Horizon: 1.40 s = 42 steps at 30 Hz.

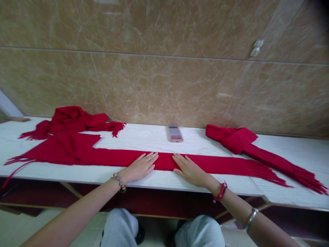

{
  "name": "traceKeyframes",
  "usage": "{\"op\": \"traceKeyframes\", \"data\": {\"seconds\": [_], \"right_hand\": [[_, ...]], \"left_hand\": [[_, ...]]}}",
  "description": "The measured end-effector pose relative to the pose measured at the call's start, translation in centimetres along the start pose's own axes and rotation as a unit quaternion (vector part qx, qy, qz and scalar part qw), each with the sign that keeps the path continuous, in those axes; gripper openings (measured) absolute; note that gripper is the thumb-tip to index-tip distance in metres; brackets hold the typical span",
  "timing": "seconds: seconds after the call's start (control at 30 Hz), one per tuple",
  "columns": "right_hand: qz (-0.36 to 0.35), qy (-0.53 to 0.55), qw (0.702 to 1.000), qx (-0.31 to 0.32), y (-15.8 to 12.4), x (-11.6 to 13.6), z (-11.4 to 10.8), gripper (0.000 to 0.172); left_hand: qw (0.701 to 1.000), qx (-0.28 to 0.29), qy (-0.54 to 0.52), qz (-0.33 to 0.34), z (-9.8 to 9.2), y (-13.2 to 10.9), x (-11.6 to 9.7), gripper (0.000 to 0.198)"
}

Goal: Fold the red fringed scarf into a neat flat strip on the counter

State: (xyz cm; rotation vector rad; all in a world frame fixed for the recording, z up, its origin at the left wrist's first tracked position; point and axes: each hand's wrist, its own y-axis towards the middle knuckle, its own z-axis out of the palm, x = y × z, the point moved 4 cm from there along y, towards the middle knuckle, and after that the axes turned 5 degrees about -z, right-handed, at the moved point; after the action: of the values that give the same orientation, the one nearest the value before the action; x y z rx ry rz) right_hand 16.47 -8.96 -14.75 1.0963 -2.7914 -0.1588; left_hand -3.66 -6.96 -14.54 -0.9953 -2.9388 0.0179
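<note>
A long red scarf with fringed ends lies stretched along the white tabletop in front of me. Its right part is narrow and flat; towards the left it widens into a loose, creased spread. My left hand rests flat on the middle of the scarf, fingers extended. Just to the right, my right hand also lies flat on the cloth with its fingers apart. A strip of scarf shows between the two hands. Neither hand grasps anything.
A crumpled red scarf sits at the back left. Against the wall on the right lies a folded red scarf, its fringe reaching the front right. A phone is near the marbled wall. Open shelving runs below the tabletop.
</note>
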Motion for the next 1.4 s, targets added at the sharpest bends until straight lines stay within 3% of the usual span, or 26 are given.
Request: {"op": "traceKeyframes", "data": {"seconds": [0.27,0.47,0.73,0.9,1.1,1.4], "right_hand": [[0.01,-0.008,1.0,-0.015,0.5,0.4,0.0,0.056],[-0.004,-0.014,1.0,-0.019,-0.4,-0.5,-0.1,0.054],[0.043,-0.015,0.999,-0.001,-3.2,-3.8,0.0,0.055],[0.053,-0.016,0.998,-0.035,-1.8,-2.7,-0.3,0.056],[0.007,-0.006,0.999,-0.044,0.3,-0.4,0.0,0.054],[0.028,-0.013,0.999,-0.007,-2.5,-2.9,-0.2,0.055]], "left_hand": [[0.998,-0.066,-0.005,0.016,-1.1,1.1,-1.3,0.043],[0.999,-0.024,-0.013,0.031,-0.3,1.5,-1.8,0.045],[0.999,-0.014,-0.017,0.032,-0.4,1.5,-1.6,0.046],[0.999,-0.019,-0.009,0.03,-0.1,1.6,-1.6,0.046],[0.999,-0.03,0.002,0.026,-0.2,1.4,-1.7,0.046],[0.999,-0.038,-0.007,0.033,0.0,1.5,-1.6,0.046]]}}
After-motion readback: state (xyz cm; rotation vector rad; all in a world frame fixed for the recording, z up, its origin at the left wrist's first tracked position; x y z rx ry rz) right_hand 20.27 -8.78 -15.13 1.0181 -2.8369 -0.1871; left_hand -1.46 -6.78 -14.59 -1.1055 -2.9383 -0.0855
